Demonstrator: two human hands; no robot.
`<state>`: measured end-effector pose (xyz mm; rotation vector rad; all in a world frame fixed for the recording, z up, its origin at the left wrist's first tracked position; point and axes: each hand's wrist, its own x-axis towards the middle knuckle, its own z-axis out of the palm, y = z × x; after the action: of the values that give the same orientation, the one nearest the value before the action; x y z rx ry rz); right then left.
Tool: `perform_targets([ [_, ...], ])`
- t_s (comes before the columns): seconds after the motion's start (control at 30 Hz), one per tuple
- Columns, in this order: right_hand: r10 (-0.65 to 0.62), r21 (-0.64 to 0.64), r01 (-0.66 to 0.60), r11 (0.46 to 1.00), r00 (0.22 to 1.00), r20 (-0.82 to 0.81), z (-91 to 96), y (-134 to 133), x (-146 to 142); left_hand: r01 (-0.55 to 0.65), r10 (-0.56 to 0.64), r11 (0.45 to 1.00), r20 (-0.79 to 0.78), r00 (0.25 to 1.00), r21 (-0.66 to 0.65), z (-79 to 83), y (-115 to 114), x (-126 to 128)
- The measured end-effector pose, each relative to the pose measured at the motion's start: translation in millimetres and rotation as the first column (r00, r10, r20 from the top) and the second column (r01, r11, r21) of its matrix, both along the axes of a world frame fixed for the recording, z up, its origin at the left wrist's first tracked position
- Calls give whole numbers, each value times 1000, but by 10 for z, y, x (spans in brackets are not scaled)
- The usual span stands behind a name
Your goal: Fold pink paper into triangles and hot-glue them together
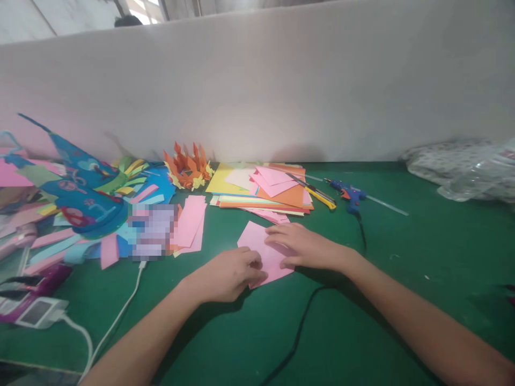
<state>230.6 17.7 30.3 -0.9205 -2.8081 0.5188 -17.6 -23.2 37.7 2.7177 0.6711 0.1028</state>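
Observation:
A sheet of pink paper [270, 256] with angled corners lies on the green table between my two hands. My left hand [229, 274] is closed at its lower left edge, with curled fingers and thumb on the paper. Across the right side of the sheet rests my right hand [308, 245], its fingers apart and the thumb near the lower right edge. Both hands partly cover the sheet. Just behind it are several more pink pieces [270, 215], partly under a stack of coloured paper [225, 179].
Right of the stack lie a yellow utility knife [322, 198] and a blue glue gun [354, 199] with a black cord. An orange paper crown [189, 169], blue cone hats [86, 193] and a white cable [124, 305] are leftward. A plastic bottle [478, 174] lies far right.

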Motion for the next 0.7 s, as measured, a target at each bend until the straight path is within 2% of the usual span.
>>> perform_targets([
  [0.07,-63,-1,63,998,998,22,97,-34,17,1,0,1000,-23,1000,29,-8,-3,-7],
  [0.23,-199,-100,211,972,973,118,315,-197,-58,5,1,996,-64,998,91,-8,7,16],
  [0.3,-221,-111,239,965,963,151,293,-243,-131,2,6,994,-80,997,106,-6,1,40],
  [0.4,-170,-85,190,978,965,200,184,-243,-192,-8,22,991,-99,995,137,-28,-34,90],
  [0.5,-205,-50,220,974,956,211,108,-174,-136,-26,50,982,-123,991,189,-86,-103,159],
  [0.7,-296,-98,320,942,934,202,65,-53,2,-94,139,956,-146,980,277,-271,-242,310],
])
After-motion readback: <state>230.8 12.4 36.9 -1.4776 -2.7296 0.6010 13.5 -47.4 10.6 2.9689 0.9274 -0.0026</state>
